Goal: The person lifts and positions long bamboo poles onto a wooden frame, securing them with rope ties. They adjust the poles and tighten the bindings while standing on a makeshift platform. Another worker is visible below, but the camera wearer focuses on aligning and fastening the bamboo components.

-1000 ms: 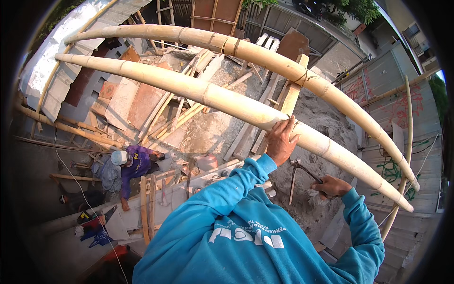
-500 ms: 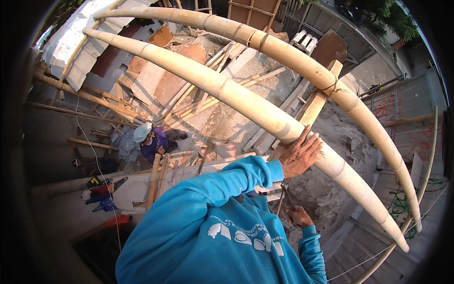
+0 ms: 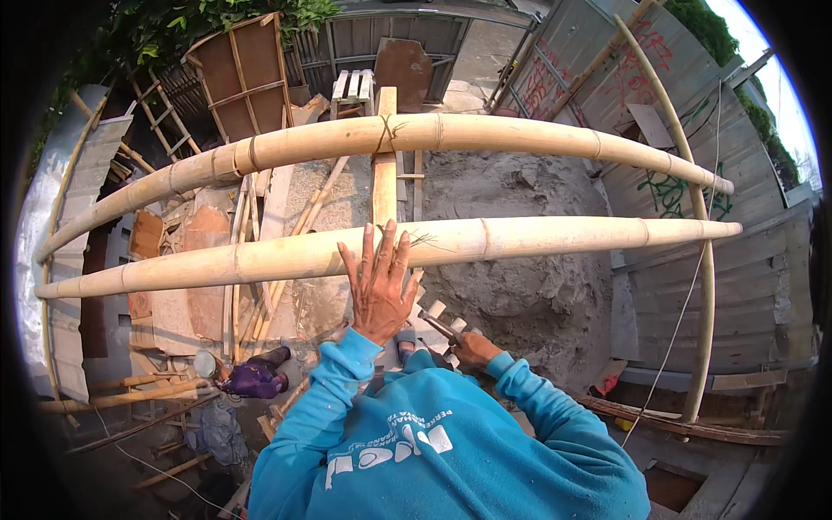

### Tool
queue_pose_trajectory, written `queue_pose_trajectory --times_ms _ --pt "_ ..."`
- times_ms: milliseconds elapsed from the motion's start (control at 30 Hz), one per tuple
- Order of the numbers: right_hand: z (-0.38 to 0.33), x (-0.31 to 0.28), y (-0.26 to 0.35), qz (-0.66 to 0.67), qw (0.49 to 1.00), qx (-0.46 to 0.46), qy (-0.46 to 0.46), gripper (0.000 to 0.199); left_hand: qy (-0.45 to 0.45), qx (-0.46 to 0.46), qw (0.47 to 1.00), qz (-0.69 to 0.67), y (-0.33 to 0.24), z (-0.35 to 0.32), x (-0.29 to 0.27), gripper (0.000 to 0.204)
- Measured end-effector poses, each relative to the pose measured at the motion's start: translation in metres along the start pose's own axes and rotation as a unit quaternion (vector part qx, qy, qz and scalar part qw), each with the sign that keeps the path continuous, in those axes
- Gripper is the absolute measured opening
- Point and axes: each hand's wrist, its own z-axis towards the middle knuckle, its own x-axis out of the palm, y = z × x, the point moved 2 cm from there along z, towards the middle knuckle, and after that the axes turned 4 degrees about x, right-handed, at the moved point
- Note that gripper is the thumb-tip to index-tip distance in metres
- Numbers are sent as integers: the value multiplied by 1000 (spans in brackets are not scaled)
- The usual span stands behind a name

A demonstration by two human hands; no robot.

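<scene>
My left hand (image 3: 380, 286) lies on the nearer bamboo pole (image 3: 546, 237), its fingers spread and stretched over the top. Just beside the fingertips, thin dark wire ends (image 3: 423, 239) stick out on this pole. Beneath the pole runs a squared timber (image 3: 385, 186), whose far end passes under the farther bamboo pole (image 3: 520, 137). Dark wire (image 3: 386, 135) binds that crossing. Lower down, close to my chest, my right hand (image 3: 477, 348) is closed around a slim, dark metal tool that looks like pincers (image 3: 444, 328). Its jaws are too small to make out.
Far below, a person in purple (image 3: 251, 380) bends among boards and poles. A grey sand heap (image 3: 520, 277) lies beneath the bamboo. Corrugated metal sheets (image 3: 693, 303) stand at right, with an upright bamboo pole (image 3: 704, 329) and a thin cord (image 3: 672, 364) before them.
The view has swung round, so the bamboo poles now run nearly level across it. My left hand stays on the nearer pole, fingers more spread. My right hand has come up with the pincers.
</scene>
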Motion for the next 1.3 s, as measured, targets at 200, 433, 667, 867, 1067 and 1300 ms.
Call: queue_pose_trajectory --times_ms 200,433,667,867,1067,1300 --pt "-39 -8 48 -94 994 -62 10 40 -93 -141 974 -150 31 -116 -8 59" --pt "-83 15 134 -22 966 -249 -66 47 13 -314 853 -418 72 -252 18 109" --pt "-96 43 214 -18 911 -388 -140 67 -46 -278 775 -566 60 -248 -41 120" --pt "-116 92 241 104 904 -380 -165 69 1 -264 770 -581 31 -243 -87 71" --pt "-141 137 235 273 888 -291 -230 76 79 -205 791 -570 16 -273 -78 88" --pt "-139 134 192 470 798 -144 -349 34 182 -296 797 -494 36 -343 -64 84"
